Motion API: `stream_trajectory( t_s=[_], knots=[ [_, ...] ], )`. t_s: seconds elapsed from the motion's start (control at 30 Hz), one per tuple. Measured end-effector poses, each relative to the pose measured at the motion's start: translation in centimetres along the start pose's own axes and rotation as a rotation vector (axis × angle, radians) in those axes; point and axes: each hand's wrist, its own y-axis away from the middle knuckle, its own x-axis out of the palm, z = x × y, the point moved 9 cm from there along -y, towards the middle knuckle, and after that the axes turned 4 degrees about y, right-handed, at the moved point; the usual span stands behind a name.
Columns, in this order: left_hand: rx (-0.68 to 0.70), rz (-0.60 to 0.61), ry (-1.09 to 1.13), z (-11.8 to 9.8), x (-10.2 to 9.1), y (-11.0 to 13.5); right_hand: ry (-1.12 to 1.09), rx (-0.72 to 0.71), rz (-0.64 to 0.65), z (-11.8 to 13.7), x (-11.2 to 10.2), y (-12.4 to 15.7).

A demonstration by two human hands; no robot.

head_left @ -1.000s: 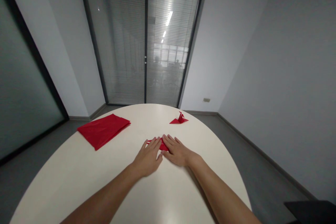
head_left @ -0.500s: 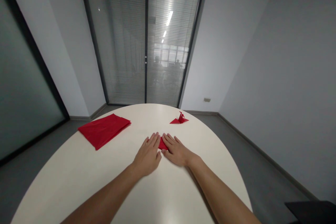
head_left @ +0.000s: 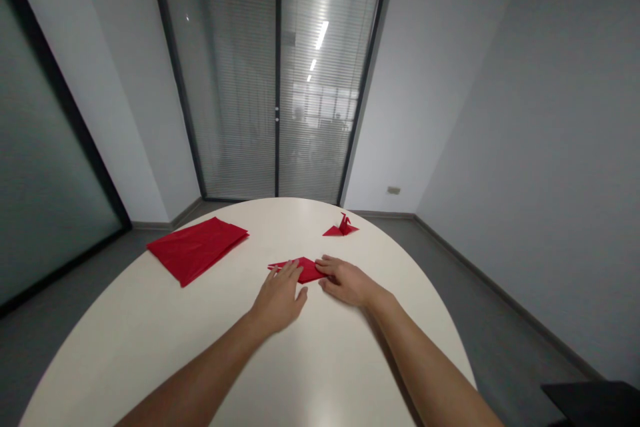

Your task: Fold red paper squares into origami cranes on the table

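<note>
A small folded red paper [head_left: 306, 269] lies flat on the white round table [head_left: 150, 340] in front of me. My left hand [head_left: 278, 296] rests flat on the table with its fingers stretched onto the paper's left part. My right hand [head_left: 347, 281] lies at the paper's right end, fingers extended and touching its edge. Neither hand lifts the paper.
A stack of red paper sheets [head_left: 196, 247] lies at the table's far left. A finished red paper crane [head_left: 342, 227] stands at the far right. Glass doors with blinds [head_left: 275, 80] are behind the table. A dark object [head_left: 595, 401] sits at the bottom right corner.
My hands have spread apart, the right one sliding to the right. More of the folded red paper now shows between and beyond them, and it looks wider.
</note>
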Motion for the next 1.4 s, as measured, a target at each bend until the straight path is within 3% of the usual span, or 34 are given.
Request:
stream_trajectory(
  t_s=[0.27,0.53,0.97,1.4],
  knots=[
    [-0.012,-0.064,0.028,0.8,-0.8,-0.1,0.053,0.091,-0.083,-2.0,-1.0,0.5],
    [0.048,-0.087,-0.014,0.4,-1.0,-0.1,0.039,0.049,-0.095,-0.9,-1.4,0.3],
    [0.049,-0.074,0.03,0.9,-0.5,-0.1,0.08,0.09,-0.067,-1.6,-1.2,0.3],
    [0.073,-0.113,0.097,0.5,-1.3,-0.2,0.019,0.087,-0.135,-0.8,-1.8,0.3]
  ],
)
